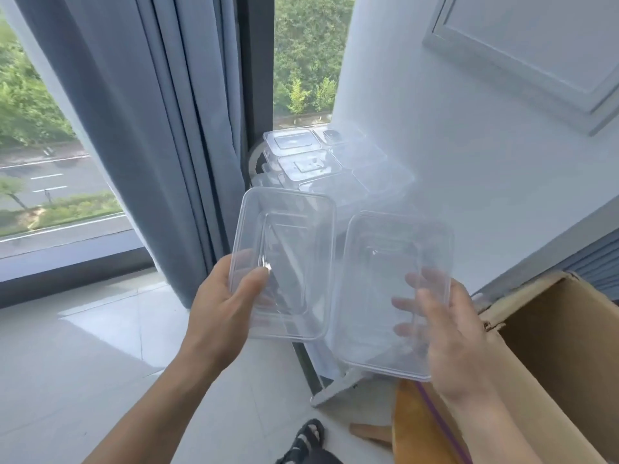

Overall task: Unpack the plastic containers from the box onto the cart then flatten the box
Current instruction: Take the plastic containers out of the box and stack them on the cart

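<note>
Aloft, both hands (224, 306) grip clear containers (288, 229); arms (150, 396) outstretched.

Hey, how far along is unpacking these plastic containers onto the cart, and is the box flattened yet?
Done: several clear containers lie stacked on the cart. In hand: the left hand grips one container and the right hand holds a second container, both in the air short of the stack. Left: set these two down, then flatten the cardboard box, which stands open; whether it's emptied is out of view.
</note>
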The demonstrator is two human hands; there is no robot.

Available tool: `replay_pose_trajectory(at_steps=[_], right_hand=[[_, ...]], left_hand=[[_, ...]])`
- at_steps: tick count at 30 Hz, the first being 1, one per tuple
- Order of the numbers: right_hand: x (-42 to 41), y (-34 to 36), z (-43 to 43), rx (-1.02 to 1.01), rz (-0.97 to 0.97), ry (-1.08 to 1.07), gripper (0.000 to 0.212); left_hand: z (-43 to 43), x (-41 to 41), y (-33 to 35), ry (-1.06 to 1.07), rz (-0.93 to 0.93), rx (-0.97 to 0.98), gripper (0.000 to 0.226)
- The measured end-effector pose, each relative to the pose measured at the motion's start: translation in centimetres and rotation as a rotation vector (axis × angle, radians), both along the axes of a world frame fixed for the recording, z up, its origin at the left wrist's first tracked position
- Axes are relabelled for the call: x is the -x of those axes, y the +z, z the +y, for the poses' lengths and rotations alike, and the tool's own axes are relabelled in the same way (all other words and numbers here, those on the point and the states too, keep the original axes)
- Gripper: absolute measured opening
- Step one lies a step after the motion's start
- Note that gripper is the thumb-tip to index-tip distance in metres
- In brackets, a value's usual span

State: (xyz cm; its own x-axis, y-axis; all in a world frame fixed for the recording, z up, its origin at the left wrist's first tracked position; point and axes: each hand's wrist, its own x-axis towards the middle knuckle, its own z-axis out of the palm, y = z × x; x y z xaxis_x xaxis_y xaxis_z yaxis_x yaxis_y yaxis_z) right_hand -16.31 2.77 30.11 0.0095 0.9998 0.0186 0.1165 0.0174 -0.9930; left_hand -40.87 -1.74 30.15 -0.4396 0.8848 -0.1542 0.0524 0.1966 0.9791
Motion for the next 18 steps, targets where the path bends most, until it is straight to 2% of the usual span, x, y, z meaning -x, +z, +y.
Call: replay_pose_trajectory(at_steps=[6, 10, 18], right_hand=[[1.9, -0.2, 4.6, -0.003, 0.036, 0.006, 0.030], [2.8, -0.4, 7.9, 0.018, 0.058, 0.031, 0.031], [5.0, -0.9, 12.6, 0.048, 0.062, -0.006, 0.031]], left_hand=[[3.7, 1.8, 0.6, 0.021, 0.026, 0.011, 0.029], [6.8, 2.9, 0.8, 0.049, 0.057, 0.015, 0.015], [12.1, 5.1, 0.5, 0.007, 0.021, 0.043, 0.016]])
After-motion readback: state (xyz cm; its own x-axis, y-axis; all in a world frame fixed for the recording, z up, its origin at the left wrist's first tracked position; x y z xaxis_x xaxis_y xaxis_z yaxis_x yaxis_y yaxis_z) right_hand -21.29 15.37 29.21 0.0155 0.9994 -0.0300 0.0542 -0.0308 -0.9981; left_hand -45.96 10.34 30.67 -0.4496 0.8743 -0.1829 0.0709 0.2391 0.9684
